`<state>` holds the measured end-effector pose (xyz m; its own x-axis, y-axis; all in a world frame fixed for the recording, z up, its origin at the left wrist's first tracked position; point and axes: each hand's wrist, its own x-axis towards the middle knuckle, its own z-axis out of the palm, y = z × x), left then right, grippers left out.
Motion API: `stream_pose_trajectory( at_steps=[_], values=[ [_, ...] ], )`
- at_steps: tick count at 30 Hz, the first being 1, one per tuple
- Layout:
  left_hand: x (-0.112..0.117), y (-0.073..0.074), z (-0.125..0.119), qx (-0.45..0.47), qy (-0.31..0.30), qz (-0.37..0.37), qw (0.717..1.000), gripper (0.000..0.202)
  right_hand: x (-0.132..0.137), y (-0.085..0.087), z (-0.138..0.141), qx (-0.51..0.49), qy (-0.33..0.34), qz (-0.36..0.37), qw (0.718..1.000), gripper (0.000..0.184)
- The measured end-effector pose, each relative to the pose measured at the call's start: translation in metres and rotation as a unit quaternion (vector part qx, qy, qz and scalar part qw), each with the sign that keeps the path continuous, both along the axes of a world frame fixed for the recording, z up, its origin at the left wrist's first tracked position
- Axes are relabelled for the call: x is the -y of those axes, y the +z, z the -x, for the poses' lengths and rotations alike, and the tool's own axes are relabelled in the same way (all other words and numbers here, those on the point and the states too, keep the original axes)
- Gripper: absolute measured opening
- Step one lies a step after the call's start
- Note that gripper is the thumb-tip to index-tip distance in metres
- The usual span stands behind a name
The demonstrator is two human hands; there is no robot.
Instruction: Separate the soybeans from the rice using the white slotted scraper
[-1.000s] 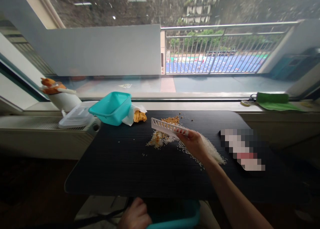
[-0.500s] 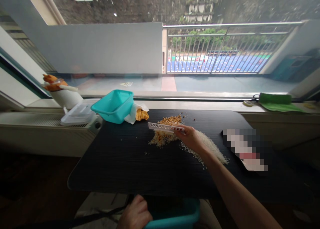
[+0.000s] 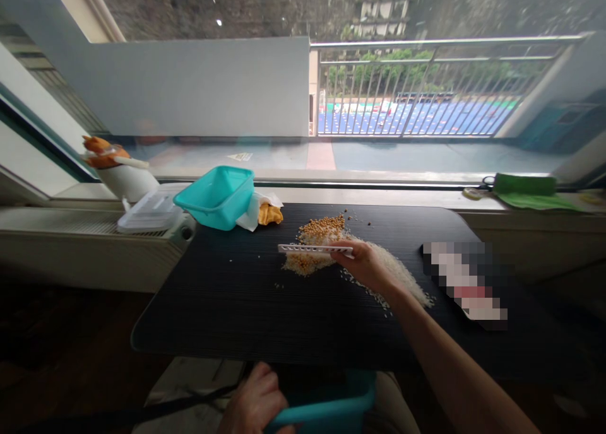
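My right hand (image 3: 367, 268) grips a white slotted plastic strip (image 3: 310, 249) by one end and holds it nearly level over a mixed heap of yellow beans (image 3: 324, 226) and white rice (image 3: 398, 271) on the black table (image 3: 265, 314). Below the table's near edge, my left hand (image 3: 253, 402) is closed on the rim of a teal bin (image 3: 331, 405).
A second teal bin (image 3: 215, 197) leans on a clear lidded box (image 3: 149, 211) at the back left, beside white paper and an orange item (image 3: 269, 214). A white cup (image 3: 124, 176) holds orange things. Green cloth (image 3: 525, 191) lies on the sill. A blurred flat object (image 3: 464, 281) sits right.
The strip has tipped from a raised slant to nearly flat and dropped closer to the grain heap. My left hand stays on the lower bin.
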<state>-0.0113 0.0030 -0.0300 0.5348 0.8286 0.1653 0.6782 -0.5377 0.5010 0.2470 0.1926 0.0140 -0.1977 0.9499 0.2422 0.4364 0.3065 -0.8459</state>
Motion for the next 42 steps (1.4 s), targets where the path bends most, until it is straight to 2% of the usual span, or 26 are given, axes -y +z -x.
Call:
stream_pose_trajectory(
  at_steps=[6,19,24,28,37,42],
  values=[
    [0.001,0.006,-0.004,-0.010,0.025,0.011,1.000,0.016,0.012,0.000,-0.001,-0.008,0.002,0.007,1.000,0.022],
    [-0.001,0.018,-0.016,0.007,0.061,0.103,0.993,0.020,0.047,0.008,-0.004,-0.006,0.029,0.028,0.999,0.022],
    [0.000,0.016,-0.017,0.019,0.068,0.110,0.991,0.021,0.060,0.010,-0.006,-0.007,0.036,0.038,0.999,0.020],
    [0.000,0.015,-0.017,0.027,0.050,0.117,0.991,0.020,0.066,0.010,-0.009,-0.005,0.047,0.043,0.998,0.020],
    [0.002,0.020,-0.020,0.016,0.058,0.136,0.989,0.022,0.078,0.012,-0.013,-0.003,0.067,0.056,0.996,0.019],
    [0.002,0.016,-0.017,0.026,0.052,0.113,0.992,0.021,0.081,0.013,-0.013,-0.016,0.065,0.051,0.996,0.018]
  ],
)
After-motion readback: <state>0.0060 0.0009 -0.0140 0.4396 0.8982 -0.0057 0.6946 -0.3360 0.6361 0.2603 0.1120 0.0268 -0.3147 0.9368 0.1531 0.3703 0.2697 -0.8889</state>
